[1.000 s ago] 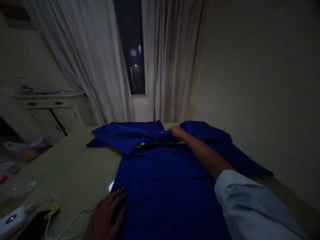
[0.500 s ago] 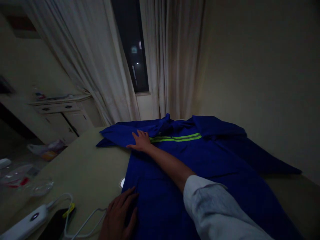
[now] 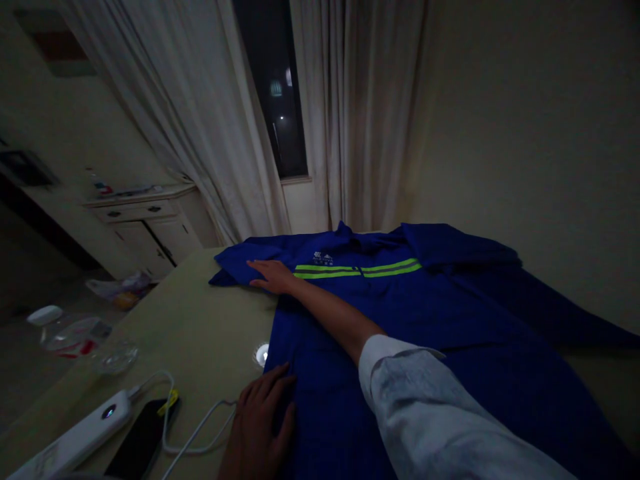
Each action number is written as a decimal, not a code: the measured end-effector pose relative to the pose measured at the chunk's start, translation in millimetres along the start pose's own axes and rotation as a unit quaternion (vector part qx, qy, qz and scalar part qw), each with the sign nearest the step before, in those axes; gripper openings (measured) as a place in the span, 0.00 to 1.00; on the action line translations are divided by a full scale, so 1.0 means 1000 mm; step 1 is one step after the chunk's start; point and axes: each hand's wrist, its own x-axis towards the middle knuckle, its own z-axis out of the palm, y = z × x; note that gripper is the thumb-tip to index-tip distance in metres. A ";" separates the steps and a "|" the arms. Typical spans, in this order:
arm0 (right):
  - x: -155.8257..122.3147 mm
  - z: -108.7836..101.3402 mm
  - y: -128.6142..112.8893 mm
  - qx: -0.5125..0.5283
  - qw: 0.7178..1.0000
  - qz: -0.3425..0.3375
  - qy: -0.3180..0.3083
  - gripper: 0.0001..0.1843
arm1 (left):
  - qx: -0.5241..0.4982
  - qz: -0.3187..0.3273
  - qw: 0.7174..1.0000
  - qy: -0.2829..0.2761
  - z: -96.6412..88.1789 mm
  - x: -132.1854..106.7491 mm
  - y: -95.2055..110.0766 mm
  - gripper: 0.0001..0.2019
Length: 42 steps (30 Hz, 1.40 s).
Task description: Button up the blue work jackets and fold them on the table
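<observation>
A blue work jacket [image 3: 350, 333] with a yellow-green and grey reflective stripe [image 3: 330, 271] across its chest lies spread on the table. White print [image 3: 323, 257] shows above the stripe. My right hand [image 3: 273, 275] reaches across the jacket and rests open on the sleeve [image 3: 245, 257] at the left, fingers stretched out. Close to me, my left hand [image 3: 263, 417] lies open along the jacket's left edge, fingertips on the cloth. The right-hand sleeve [image 3: 560, 307] trails towards the wall.
At the left of the table [image 3: 215, 333] are a clear plastic bottle [image 3: 85, 337], a white power bank [image 3: 75, 433] with a white cable [image 3: 200, 430], and a black phone [image 3: 143, 440]. A small bright round object [image 3: 261, 353] sits by the jacket's edge. Curtains [image 3: 200, 100] hang behind.
My right hand has slid left along the sleeve, off the chest, so the white print now shows. My left hand stays by the jacket's edge. The whole view has shifted slightly.
</observation>
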 end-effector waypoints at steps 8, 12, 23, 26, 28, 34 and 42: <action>-0.159 -0.101 0.040 -0.096 0.968 0.233 0.005 0.20 | 0.004 0.027 1.000 0.000 0.008 0.002 -0.009 0.23; -0.272 -0.135 0.027 -0.026 0.985 0.080 -0.151 0.25 | 0.007 0.031 1.000 0.003 0.014 0.004 -0.015 0.22; -0.359 -0.173 -0.022 -0.132 0.886 0.425 -0.129 0.33 | 0.075 0.075 0.993 -0.042 0.011 -0.020 -0.018 0.30; -0.349 -0.156 -0.037 -0.140 0.907 0.390 -0.068 0.34 | 0.116 0.089 0.987 -0.067 0.000 -0.037 -0.018 0.29; -0.344 -0.144 -0.040 -0.126 0.929 0.347 -0.040 0.27 | 0.162 0.073 0.981 -0.084 -0.008 -0.036 -0.013 0.28; -0.350 -0.125 -0.017 -0.073 0.937 0.341 -0.023 0.11 | 0.137 0.080 0.986 -0.059 -0.016 0.056 0.075 0.21; -0.360 -0.116 -0.008 -0.075 0.944 0.322 0.013 0.08 | 0.023 -0.032 0.999 -0.034 0.065 0.196 0.165 0.16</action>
